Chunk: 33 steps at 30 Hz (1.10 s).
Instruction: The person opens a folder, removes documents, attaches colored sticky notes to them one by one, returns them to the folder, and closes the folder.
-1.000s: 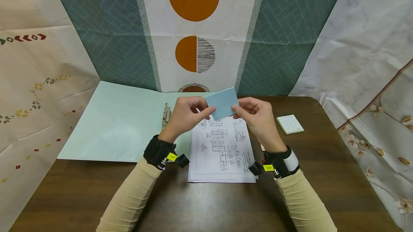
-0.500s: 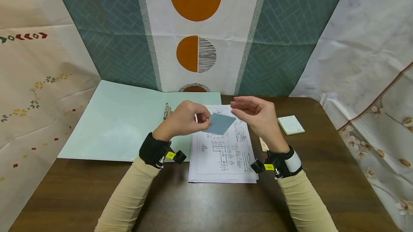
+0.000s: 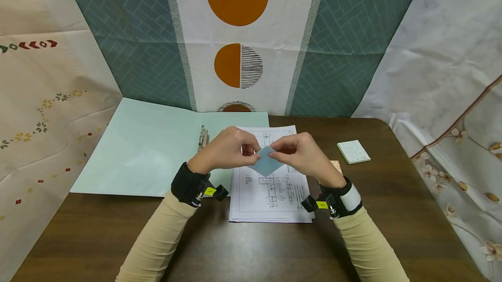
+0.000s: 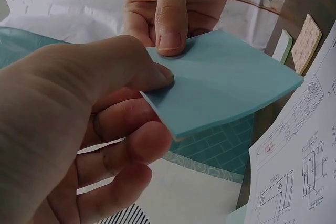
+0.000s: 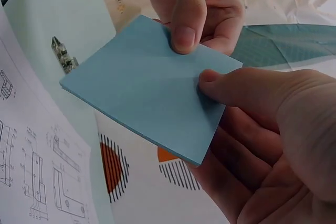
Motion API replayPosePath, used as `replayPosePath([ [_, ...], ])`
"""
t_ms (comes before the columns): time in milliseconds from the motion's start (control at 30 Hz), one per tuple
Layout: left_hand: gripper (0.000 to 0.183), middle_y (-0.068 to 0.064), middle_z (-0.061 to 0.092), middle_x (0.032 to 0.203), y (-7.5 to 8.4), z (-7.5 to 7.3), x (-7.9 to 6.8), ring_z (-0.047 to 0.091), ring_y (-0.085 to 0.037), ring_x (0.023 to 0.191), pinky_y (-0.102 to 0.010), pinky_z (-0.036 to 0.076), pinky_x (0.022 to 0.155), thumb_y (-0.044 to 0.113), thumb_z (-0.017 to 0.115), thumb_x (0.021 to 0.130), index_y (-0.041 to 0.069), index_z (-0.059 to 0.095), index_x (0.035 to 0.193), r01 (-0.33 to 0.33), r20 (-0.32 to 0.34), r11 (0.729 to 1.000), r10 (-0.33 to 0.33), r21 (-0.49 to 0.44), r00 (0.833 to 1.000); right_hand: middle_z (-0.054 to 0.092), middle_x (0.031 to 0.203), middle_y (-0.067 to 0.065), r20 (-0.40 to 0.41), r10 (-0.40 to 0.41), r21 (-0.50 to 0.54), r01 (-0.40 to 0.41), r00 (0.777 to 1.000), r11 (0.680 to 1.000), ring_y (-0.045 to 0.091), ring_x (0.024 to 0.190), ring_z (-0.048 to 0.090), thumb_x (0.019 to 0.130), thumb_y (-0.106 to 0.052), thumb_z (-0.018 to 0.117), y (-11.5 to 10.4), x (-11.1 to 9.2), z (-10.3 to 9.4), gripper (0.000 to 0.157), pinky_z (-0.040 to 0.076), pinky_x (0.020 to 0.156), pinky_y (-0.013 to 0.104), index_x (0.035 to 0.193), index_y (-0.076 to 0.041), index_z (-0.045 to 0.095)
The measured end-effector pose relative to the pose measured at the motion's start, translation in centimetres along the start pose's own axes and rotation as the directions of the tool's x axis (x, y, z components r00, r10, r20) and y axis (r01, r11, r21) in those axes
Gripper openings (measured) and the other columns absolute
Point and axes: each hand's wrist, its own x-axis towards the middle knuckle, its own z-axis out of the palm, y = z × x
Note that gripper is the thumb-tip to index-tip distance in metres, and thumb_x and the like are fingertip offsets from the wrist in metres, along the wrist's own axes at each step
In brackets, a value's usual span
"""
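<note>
A light blue pad of sticky notes (image 3: 266,166) is held in the air over a stack of printed technical drawings (image 3: 270,203), one corner pointing toward me. My left hand (image 3: 227,149) pinches its left side, thumb on top. From the other side my right hand (image 3: 303,155) pinches it too. In the left wrist view both thumbs press close together near one corner of the blue pad (image 4: 231,82), whose layered edge shows. The right wrist view shows the plain top face of the pad (image 5: 131,82), with fingers partly hidden beneath it.
An open pale green folder (image 3: 149,151) with a metal clip (image 3: 202,136) lies left of and under the drawings. A square white-and-green pad (image 3: 354,151) sits at the right. A beige patterned pad (image 3: 336,166) is partly hidden behind my right wrist. Fabric hangs behind the brown table (image 3: 243,251).
The blue pad has come down and turned, staying in my left hand. My right hand let go of it half a second ago and now pinches it again.
</note>
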Motion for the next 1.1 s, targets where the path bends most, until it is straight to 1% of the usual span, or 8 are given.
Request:
replayPosePath([
  [167, 0.006, -0.005, 0.079, 0.079, 0.0, 0.1, 0.1, 0.063, -0.006, 0.071, -0.022, 0.053, 0.068, 0.01, 0.081, 0.095, 0.005, 0.084, 0.094, -0.015, -0.004, 1.0, 0.015, -0.02, 1.0, 0.087, 0.109, 0.019, -0.018, 0.011, -0.016, -0.012, 1.0, 1.0, 0.026, 0.092, 0.084, 0.099, -0.003, 0.085, 0.1, -0.1, -0.2, 0.017, 0.071, 0.091, 0.044, 0.115, 0.002, 0.086],
  [267, 0.011, -0.006, 0.082, 0.086, -0.2, 0.0, 0.1, 0.067, -0.008, 0.073, -0.026, 0.057, 0.07, 0.016, 0.083, 0.097, 0.005, 0.086, 0.101, 0.021, -0.023, 0.999, -0.022, -0.035, 1.0, 0.087, 0.108, 0.021, -0.066, 0.001, -0.022, -0.002, 0.998, 1.0, 0.022, 0.09, 0.084, 0.099, -0.003, 0.085, 0.2, -0.1, -0.5, 0.017, 0.07, 0.089, 0.033, 0.114, 0.003, 0.086],
  [367, 0.021, -0.007, 0.085, 0.095, -0.6, -0.4, -0.1, 0.074, -0.014, 0.079, -0.033, 0.062, 0.074, 0.022, 0.085, 0.098, 0.006, 0.086, 0.112, 0.097, -0.078, 0.992, -0.104, -0.084, 0.992, 0.086, 0.105, 0.021, -0.183, 0.005, 0.025, 0.0, 0.983, 1.0, 0.015, 0.085, 0.082, 0.099, -0.001, 0.083, 0.3, -0.2, -1.0, 0.015, 0.067, 0.083, 0.022, 0.112, 0.006, 0.083],
  [533, 0.034, -0.012, 0.085, 0.112, -1.3, -1.1, -0.8, 0.078, -0.025, 0.091, -0.035, 0.06, 0.078, 0.025, 0.081, 0.101, 0.007, 0.083, 0.129, 0.215, -0.193, 0.95, -0.26, -0.225, 0.946, 0.085, 0.098, -0.001, -0.36, 0.125, 0.278, -0.022, 0.925, 0.96, 0.006, 0.082, 0.078, 0.102, 0.002, 0.078, 0.6, -0.4, -1.8, 0.014, 0.064, 0.08, 0.019, 0.113, 0.009, 0.076],
  [700, 0.039, -0.013, 0.085, 0.126, -1.4, -1.0, -0.8, 0.08, -0.028, 0.097, -0.03, 0.058, 0.078, 0.024, 0.078, 0.103, 0.008, 0.079, 0.139, 0.242, -0.248, 0.917, -0.326, -0.316, 0.912, 0.081, 0.094, -0.009, -0.384, 0.193, 0.427, -0.011, 0.903, 0.904, 0.008, 0.082, 0.076, 0.103, 0.002, 0.077, 0.3, -0.4, -1.7, 0.006, 0.066, 0.082, 0.022, 0.109, 0.002, 0.075],
  [867, 0.039, -0.015, 0.085, 0.124, -0.8, 0.1, -0.2, 0.081, -0.028, 0.099, -0.028, 0.061, 0.08, 0.018, 0.082, 0.101, 0.004, 0.079, 0.137, 0.195, -0.236, 0.917, -0.288, -0.349, 0.928, 0.081, 0.092, -0.01, -0.349, 0.181, 0.431, -0.014, 0.92, 0.902, 0.008, 0.085, 0.079, 0.103, 0.0, 0.078, 0.0, -0.3, -1.1, 0.008, 0.067, 0.085, 0.024, 0.11, -0.001, 0.075],
  [1000, 0.021, -0.016, 0.085, 0.106, 0.0, 0.9, 0.4, 0.076, -0.026, 0.091, -0.028, 0.062, 0.077, 0.012, 0.084, 0.1, 0.0, 0.084, 0.118, 0.15, -0.233, 0.931, -0.236, -0.334, 0.944, 0.082, 0.095, -0.011, -0.31, 0.156, 0.418, -0.013, 0.938, 0.909, 0.007, 0.088, 0.082, 0.104, 0.0, 0.077, 0.0, -0.3, -0.8, 0.018, 0.069, 0.087, 0.025, 0.119, 0.008, 0.074],
  [1100, 0.01, -0.015, 0.081, 0.091, 0.3, 1.1, 0.5, 0.071, -0.023, 0.084, -0.027, 0.06, 0.072, 0.01, 0.084, 0.101, 0.001, 0.083, 0.105, 0.149, -0.254, 0.941, -0.231, -0.304, 0.939, 0.083, 0.097, -0.013, -0.281, 0.154, 0.416, -0.025, 0.947, 0.909, 0.007, 0.088, 0.083, 0.104, 0.001, 0.076, 0.0, -0.3, -0.7, 0.021, 0.068, 0.088, 0.025, 0.122, 0.013, 0.073],
])
